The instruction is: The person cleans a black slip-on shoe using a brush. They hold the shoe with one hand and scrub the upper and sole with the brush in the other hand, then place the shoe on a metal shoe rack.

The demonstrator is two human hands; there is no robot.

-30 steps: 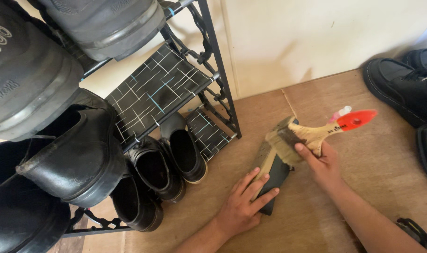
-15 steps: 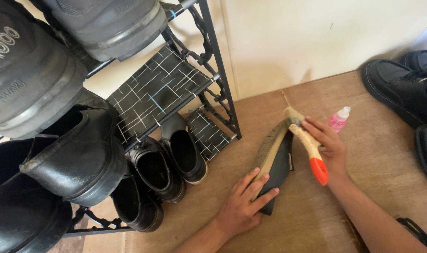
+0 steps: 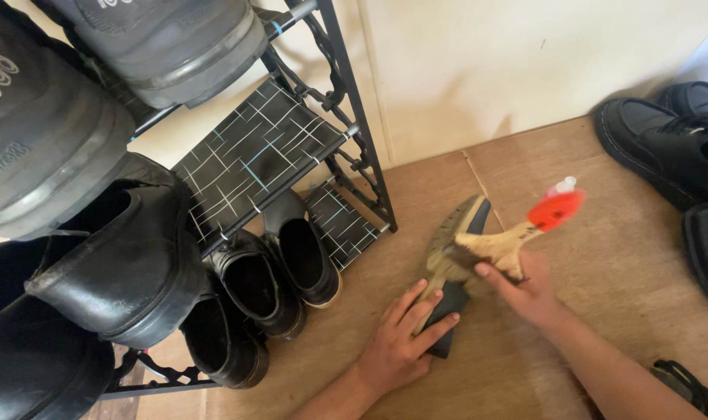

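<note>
My left hand (image 3: 396, 342) lies flat with its fingers spread on the heel end of a black shoe (image 3: 451, 264) that rests on its side on the brown floor (image 3: 603, 327), its worn tan sole turned up toward me and its toe pointing away toward the wall (image 3: 525, 70). The hand presses down on the shoe; it is not curled around it. My right hand (image 3: 525, 292) is closed around the wooden body of a shoe brush (image 3: 494, 247), whose bristles sit against the sole near the middle of the shoe, while its handle slants up and to the right and ends in a bright orange tip (image 3: 554, 210). The two hands are close together but not touching, one on each side of the shoe. Just behind the orange tip stands a small pink-capped bottle (image 3: 564, 185), mostly hidden, so I cannot tell what it holds. To my left is a black metal shoe rack (image 3: 354, 148) with a patterned black shelf (image 3: 253, 163); large black shoes crowd its upper levels, and pairs of black slip-on shoes (image 3: 303, 260) sit on the floor under it, near the shoe I am holding down. At the far right, well apart from my hands, black lace-up shoes (image 3: 665, 148) lie on the floor. A dark strap (image 3: 684, 385) lies beside my right forearm at the lower right.
</note>
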